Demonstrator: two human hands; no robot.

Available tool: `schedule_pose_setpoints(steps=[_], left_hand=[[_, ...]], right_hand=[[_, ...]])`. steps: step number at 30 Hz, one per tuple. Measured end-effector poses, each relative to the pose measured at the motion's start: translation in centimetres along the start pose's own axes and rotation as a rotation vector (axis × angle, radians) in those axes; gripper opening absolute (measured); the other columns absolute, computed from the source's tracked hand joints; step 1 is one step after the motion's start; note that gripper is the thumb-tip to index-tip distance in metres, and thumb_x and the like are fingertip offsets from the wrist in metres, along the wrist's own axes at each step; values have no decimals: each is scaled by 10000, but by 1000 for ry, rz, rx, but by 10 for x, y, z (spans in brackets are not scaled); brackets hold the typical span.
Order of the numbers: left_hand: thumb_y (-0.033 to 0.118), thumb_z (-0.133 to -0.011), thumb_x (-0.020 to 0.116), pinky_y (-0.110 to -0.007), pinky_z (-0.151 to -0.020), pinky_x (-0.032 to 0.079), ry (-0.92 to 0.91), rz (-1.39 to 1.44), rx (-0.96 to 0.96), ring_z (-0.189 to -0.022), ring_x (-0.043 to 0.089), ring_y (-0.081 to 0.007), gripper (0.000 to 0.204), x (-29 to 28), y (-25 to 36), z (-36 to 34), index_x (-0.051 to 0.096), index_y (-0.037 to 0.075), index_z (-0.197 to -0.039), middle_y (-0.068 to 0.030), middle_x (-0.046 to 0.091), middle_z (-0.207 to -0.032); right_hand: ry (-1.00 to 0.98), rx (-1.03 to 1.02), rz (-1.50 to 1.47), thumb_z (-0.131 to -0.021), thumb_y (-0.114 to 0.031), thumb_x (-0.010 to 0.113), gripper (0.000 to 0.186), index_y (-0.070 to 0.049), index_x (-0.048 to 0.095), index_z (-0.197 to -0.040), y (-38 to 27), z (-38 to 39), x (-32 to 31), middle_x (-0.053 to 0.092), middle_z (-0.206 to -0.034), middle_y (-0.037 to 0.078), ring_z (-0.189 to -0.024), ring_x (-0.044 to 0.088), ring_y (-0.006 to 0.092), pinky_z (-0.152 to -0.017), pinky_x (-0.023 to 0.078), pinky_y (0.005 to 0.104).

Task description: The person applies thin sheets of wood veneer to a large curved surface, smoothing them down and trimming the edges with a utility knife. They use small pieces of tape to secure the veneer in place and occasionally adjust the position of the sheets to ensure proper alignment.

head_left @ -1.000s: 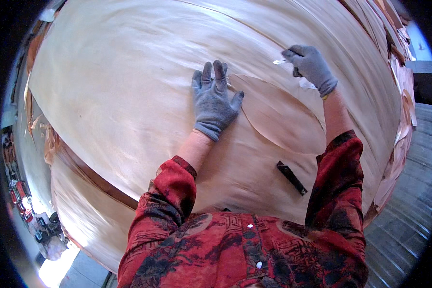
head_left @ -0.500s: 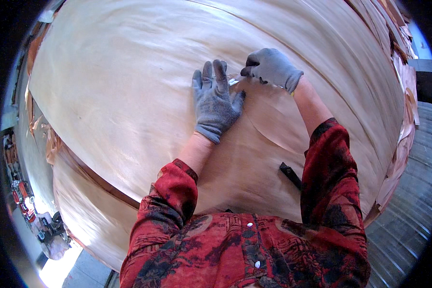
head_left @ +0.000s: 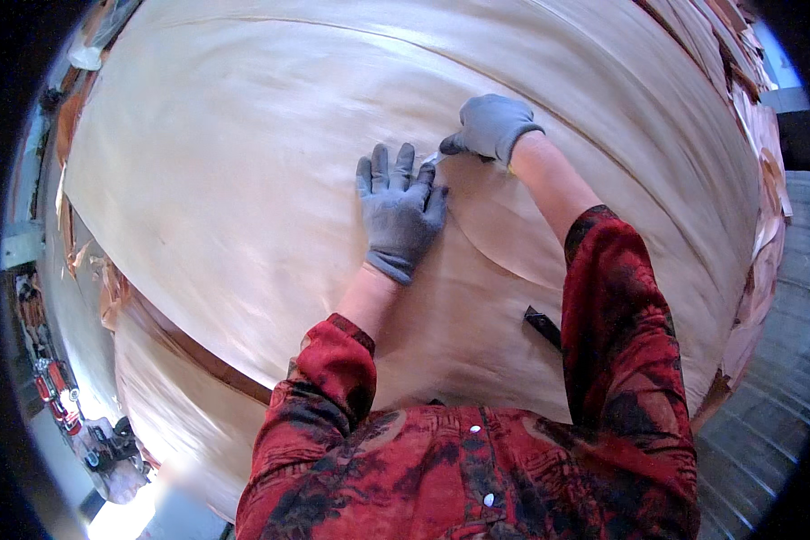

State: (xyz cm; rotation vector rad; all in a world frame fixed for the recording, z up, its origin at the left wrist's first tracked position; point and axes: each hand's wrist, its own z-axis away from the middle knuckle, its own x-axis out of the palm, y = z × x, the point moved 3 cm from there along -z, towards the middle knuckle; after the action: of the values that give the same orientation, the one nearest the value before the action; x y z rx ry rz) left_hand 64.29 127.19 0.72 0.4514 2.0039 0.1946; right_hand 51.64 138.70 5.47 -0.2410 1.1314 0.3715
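My left hand (head_left: 398, 211) in a grey glove lies open on a wide pale veneer sheet (head_left: 216, 162), fingers stretched forward. Just right of its fingertips, my right hand (head_left: 493, 126), also gloved, is closed and bent down to the sheet. A small white piece (head_left: 432, 158) shows between the two hands; what the right fingers grip is mostly hidden. Below them is a curved, pinker patch (head_left: 490, 238) in the sheet. A black strip-like object (head_left: 540, 324) lies lower right, partly behind my right sleeve.
Torn veneer edges (head_left: 767, 202) line the stack's right side, and more scraps (head_left: 108, 288) hang at the left. Grey ridged flooring (head_left: 787, 342) shows at right. At lower left are red and black machine parts (head_left: 63, 396) and a bright patch of light.
My right hand has moved left from the upper right to beside my left fingertips and curled downward. My left hand has shifted slightly down in the view, still flat.
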Motion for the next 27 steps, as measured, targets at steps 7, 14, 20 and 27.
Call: schedule_pose_setpoints(steps=[7, 14, 20, 27], left_hand=[[195, -792, 551, -463, -1000, 288, -264, -19, -64, -1198, 369, -426, 326, -22, -1, -40, 602, 32, -1070, -165, 504, -1233], [174, -811, 481, -407, -1061, 208, -3, -16, -86, -1309, 217, -372, 489, 57, -7, -95, 435, -45, -1245, -168, 319, -1388], [471, -847, 419, -466, -1062, 120, -103, -280, -100, -1341, 139, -337, 714, 80, -6, -95, 315, -48, -1325, -166, 177, -1448], [555, -812, 448, -479, -1058, 111, -152, -305, -109, -1342, 138, -326, 819, 78, -5, -99, 285, -57, -1333, -172, 171, -1447]], right_hand=[[-82, 21, 123, -706, -571, 615, 527, -118, 671, -968, -5, 1, -8, 651, -976, 115, -913, 621, 297, -754, 461, 458], [-30, -44, 93, -804, -261, 501, 275, -124, 656, -987, -4, -1, 0, 641, -1003, 125, -970, 601, 296, -827, 423, 488], [-7, -228, 10, -767, -158, 487, 272, -123, 597, -1013, 13, 6, 0, 645, -949, 136, -892, 618, 322, -804, 431, 497], [481, -149, 13, -685, -116, 550, 104, -131, 645, -724, 2, 52, 8, 629, -675, 127, -687, 622, 273, -636, 420, 387]])
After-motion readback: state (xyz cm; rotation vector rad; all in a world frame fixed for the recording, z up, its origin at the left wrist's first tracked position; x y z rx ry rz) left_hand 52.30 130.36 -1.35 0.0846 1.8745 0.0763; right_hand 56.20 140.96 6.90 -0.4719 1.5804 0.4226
